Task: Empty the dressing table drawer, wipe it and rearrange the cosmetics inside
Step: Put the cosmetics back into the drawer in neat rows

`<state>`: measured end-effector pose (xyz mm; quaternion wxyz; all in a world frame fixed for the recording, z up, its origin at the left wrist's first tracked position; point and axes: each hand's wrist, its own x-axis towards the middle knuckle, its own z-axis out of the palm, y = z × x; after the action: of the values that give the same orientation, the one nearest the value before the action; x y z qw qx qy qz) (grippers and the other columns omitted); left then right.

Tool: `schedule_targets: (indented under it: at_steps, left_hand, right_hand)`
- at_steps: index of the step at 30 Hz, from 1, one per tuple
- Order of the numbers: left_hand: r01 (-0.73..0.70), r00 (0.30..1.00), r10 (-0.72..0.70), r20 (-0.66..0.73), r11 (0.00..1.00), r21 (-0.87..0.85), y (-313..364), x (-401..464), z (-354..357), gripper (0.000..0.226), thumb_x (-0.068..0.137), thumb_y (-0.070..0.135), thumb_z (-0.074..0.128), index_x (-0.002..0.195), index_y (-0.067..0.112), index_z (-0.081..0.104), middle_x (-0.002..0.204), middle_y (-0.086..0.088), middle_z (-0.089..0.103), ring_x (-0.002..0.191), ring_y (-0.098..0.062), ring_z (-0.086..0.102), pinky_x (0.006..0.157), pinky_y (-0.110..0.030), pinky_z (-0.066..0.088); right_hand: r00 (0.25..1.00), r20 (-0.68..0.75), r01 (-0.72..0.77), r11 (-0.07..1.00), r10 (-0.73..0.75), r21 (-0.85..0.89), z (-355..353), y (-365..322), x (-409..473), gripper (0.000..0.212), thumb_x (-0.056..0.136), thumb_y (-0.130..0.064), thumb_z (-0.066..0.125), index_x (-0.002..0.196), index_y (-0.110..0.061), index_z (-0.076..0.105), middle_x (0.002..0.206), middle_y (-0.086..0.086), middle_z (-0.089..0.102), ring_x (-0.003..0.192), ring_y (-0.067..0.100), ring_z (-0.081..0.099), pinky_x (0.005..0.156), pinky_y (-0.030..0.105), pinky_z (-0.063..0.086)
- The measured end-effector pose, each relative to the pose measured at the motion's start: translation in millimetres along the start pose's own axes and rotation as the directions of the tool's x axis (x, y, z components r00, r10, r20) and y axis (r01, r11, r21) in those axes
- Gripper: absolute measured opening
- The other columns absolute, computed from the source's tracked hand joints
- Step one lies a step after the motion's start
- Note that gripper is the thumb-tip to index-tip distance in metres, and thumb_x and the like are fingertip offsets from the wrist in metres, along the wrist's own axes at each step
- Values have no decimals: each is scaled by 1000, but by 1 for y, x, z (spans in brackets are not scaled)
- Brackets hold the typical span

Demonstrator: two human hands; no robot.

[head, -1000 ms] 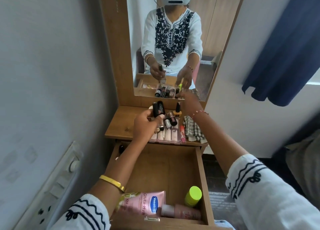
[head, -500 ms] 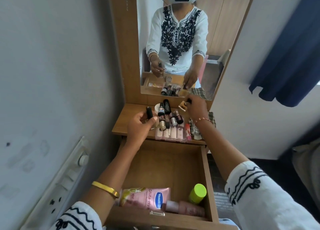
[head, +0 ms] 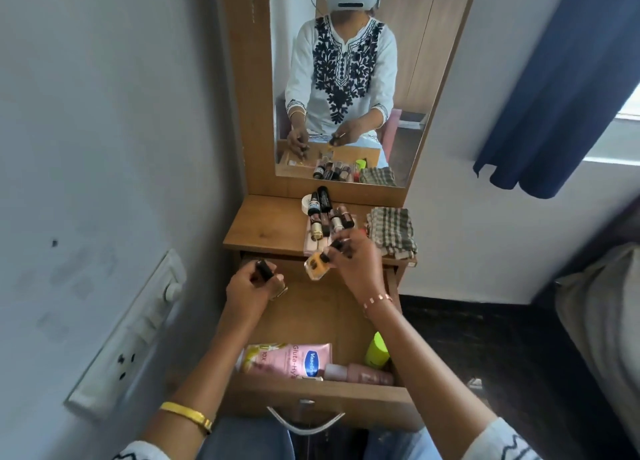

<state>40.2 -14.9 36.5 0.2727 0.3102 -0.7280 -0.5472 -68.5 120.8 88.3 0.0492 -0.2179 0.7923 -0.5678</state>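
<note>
We hold our left hand (head: pixel 254 288) over the far left corner of the open wooden drawer (head: pixel 322 314), fingers curled round a small dark lipstick tube (head: pixel 265 270). Our right hand (head: pixel 355 257) hangs above the drawer's far edge and pinches the black cap of a small square bottle of orange nail polish (head: pixel 317 267), which dangles tilted below our fingers. We judge that both items are held low over the bare drawer floor because we are putting the cosmetics back in.

The near end of the drawer already carries a pink lotion tube with a blue label (head: pixel 287 359) lying flat, a pale pink bottle (head: pixel 358 373) on its side just beside it, and a lime-green capped container (head: pixel 377 350) against the right wall. The rest wait in a cluster of dark and brown lipstick tubes (head: pixel 327 217) on the wooden dressing table top (head: pixel 266 224), near its back edge below the mirror (head: pixel 346 79), with a folded checked cloth (head: pixel 391 229) at the right edge, probably the wiping cloth laid aside.

Half a second ago both our hands were up at the table top, the left with its tube beside the cluster and the right lifting the bottle from its far side. Now both have come down and toward us, over the drawer.
</note>
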Motion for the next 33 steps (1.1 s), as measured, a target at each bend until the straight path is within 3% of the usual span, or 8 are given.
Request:
schedule_targets:
  at_steps: [2,4,8,10,12,19,25,33]
  left_hand:
    - [16,1000,-15,-16,998,57,-8,-4,-2,10,79,13,70,84,19,63,78,5,62,76,-13,58,64,-20,43]
    - [34,999,-31,-30,993,109,-15,-6,-3,7,81,15,67,87,18,64,86,-1,64,82,-17,58,68,-23,42]
    - [4,998,10,-66,978,208,-23,-10,-11,17,81,18,69,96,11,68,92,-3,55,87,-19,55,72,-25,39]
    - [-18,997,35,-68,970,240,-23,-10,-15,21,79,19,71,97,8,68,88,-1,52,82,-15,51,65,-23,35]
    - [-47,995,69,-74,963,265,-22,-11,-16,23,78,19,72,97,7,68,86,0,51,79,-13,49,58,-16,33]
    - [-14,975,63,-212,974,226,-33,-5,-19,24,78,14,71,98,3,68,89,-6,60,82,-18,56,64,-22,39]
    - [12,969,38,-243,980,200,-37,-2,-20,24,81,15,68,102,2,68,94,-10,64,80,-12,53,59,-9,34]
    - [31,972,16,-233,980,196,-43,-1,-21,23,84,24,64,99,7,67,90,-3,63,77,-9,55,57,-10,34]
  right_hand:
    - [997,63,-38,999,39,-27,8,7,-9,20,81,-7,70,86,-22,57,87,8,67,81,21,66,67,25,57]
    - [991,108,-73,996,79,-60,17,15,-16,17,81,-5,68,88,-17,59,91,10,67,83,21,65,62,16,54]
    - [976,161,-123,983,144,-136,42,28,-20,15,82,0,64,93,-9,65,89,6,63,84,16,59,71,21,54]
    - [964,184,-162,974,190,-161,54,31,-17,16,84,2,60,96,-7,65,92,6,62,83,13,58,57,4,48]
    - [961,186,-169,965,206,-200,64,33,-12,17,84,1,60,99,-4,66,97,8,65,82,11,56,50,-1,42]
    - [947,148,-253,944,286,-212,107,40,14,10,80,-6,69,89,-8,66,94,10,67,89,22,64,83,34,56]
    - [940,146,-267,931,308,-249,126,47,29,17,83,-4,66,99,-3,66,102,13,68,89,18,60,72,22,43]
    - [940,176,-268,951,293,-155,140,48,29,26,83,-9,68,107,0,65,107,15,67,86,16,57,65,17,45]
